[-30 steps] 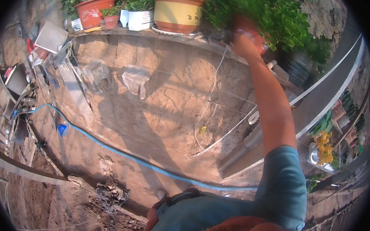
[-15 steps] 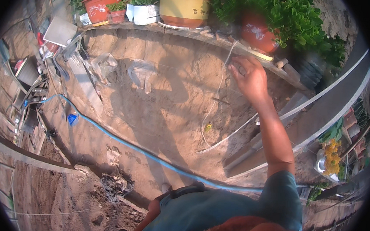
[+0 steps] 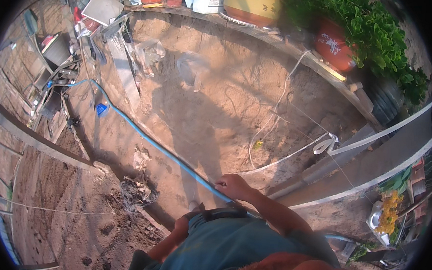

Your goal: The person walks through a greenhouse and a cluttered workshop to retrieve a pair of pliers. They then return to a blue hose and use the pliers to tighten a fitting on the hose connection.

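Note:
My right hand (image 3: 235, 187) is drawn in close before my waist, its fingers curled together. In the picture it overlaps the edge of a blue hose (image 3: 149, 141) on the dirt floor; I cannot tell whether it touches the hose or holds something small. My left hand (image 3: 180, 229) is low by my left hip, mostly hidden by my body, its fingers out of sight. A thin pale cord (image 3: 287, 83) hangs from the ledge in front, and a white strap (image 3: 325, 144) is looped at the end of a bar on the right.
Along the raised ledge (image 3: 204, 16) stand a yellow pot (image 3: 252, 4), a red-brown pot (image 3: 332, 46) and leafy green plants (image 3: 375, 24). A grey-edged beam (image 3: 362, 175) crosses the right side. Dug soil (image 3: 68, 218) and a grey bucket (image 3: 56, 49) are at left.
My right hand has come down from beside the pots on the ledge to the front of my waist. The whole view has shifted, so the surroundings appear farther right.

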The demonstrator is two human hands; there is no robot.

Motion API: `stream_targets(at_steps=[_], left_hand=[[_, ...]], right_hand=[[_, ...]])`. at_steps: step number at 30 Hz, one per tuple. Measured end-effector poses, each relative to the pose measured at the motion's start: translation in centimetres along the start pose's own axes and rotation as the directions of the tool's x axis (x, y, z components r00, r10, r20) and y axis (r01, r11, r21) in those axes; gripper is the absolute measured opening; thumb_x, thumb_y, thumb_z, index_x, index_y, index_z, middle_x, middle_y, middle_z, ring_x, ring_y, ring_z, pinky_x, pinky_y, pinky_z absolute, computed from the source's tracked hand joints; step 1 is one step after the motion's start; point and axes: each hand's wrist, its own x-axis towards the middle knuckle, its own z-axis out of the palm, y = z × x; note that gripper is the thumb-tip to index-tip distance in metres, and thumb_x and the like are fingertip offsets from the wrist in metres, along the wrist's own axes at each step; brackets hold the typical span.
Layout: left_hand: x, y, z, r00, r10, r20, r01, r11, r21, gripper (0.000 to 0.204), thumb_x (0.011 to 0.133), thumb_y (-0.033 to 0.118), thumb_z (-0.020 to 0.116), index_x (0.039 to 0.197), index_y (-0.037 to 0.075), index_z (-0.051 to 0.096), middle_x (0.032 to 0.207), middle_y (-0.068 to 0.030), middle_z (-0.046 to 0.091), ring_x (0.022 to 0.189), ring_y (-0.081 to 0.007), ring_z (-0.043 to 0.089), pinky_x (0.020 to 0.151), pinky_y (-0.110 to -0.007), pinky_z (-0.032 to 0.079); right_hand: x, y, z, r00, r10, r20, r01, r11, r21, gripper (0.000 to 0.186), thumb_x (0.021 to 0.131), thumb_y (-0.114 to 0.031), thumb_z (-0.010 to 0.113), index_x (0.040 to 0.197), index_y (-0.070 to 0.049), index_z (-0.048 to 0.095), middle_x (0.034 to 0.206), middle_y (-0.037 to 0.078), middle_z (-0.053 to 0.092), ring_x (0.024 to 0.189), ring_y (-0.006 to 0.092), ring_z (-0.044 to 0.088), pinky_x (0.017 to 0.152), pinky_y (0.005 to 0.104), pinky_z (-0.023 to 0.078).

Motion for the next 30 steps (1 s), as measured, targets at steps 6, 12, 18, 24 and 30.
stream_targets(at_steps=[6,12,18,24,30], left_hand=[[1.4,-4.4,5.0,0.995,-0.094,0.027,0.079,0.939,0.336,0.019,0.089,0.015,0.056,0.099,0.007,0.071,0.1,-0.0173,0.07,0.092,-0.0322,0.069,0.08,-0.042,0.055],[-0.7,-11.3,8.2,0.996,-0.066,0.059,0.03,0.881,0.472,0.019,0.085,0.012,0.061,0.102,0.014,0.071,0.101,-0.0136,0.07,0.091,-0.031,0.069,0.077,-0.04,0.055],[-10.1,-5.6,-2.0,0.925,0.274,-0.265,-0.227,0.954,0.196,0.038,0.078,-0.002,0.063,0.113,0.011,0.065,0.111,-0.0119,0.069,0.098,-0.0259,0.069,0.081,-0.035,0.056],[-11.2,-12.2,0.8,0.881,0.069,-0.468,-0.199,0.952,-0.233,0.029,0.094,-0.007,0.05,0.117,0.006,0.062,0.104,-0.0068,0.068,0.086,-0.0176,0.066,0.074,-0.031,0.055],[-9.7,-15.4,0.5,0.912,-0.081,-0.403,-0.108,0.899,-0.425,0.032,0.095,-0.01,0.044,0.118,0.006,0.06,0.099,-0.0045,0.065,0.085,-0.0121,0.063,0.07,-0.026,0.053]], right_hand=[[-2.7,4.3,5.3,0.983,0.157,0.096,-0.158,0.987,0.0,0.03,0.086,-0.032,0.067,0.104,-0.008,0.073,0.094,0.016,0.071,0.087,0.0325,0.069,0.078,0.0412,0.053],[-4.3,5.6,7.3,0.965,0.195,0.173,-0.211,0.974,0.078,0.031,0.085,-0.032,0.065,0.103,-0.009,0.073,0.091,0.015,0.072,0.084,0.0329,0.069,0.078,0.0427,0.054],[-3.5,5.5,7.3,0.958,0.192,0.214,-0.201,0.979,0.02,0.032,0.086,-0.034,0.063,0.103,-0.009,0.073,0.095,0.015,0.072,0.088,0.0335,0.069,0.08,0.043,0.053],[-1.9,5.7,8.9,0.953,0.127,0.275,-0.124,0.992,-0.027,0.031,0.085,-0.032,0.065,0.103,-0.009,0.073,0.097,0.016,0.071,0.091,0.0338,0.068,0.08,0.0443,0.053],[-0.5,4.3,8.5,0.935,0.226,0.274,-0.253,0.965,0.065,0.034,0.085,-0.032,0.065,0.106,-0.006,0.073,0.097,0.017,0.072,0.092,0.0302,0.07,0.084,0.0396,0.054]])
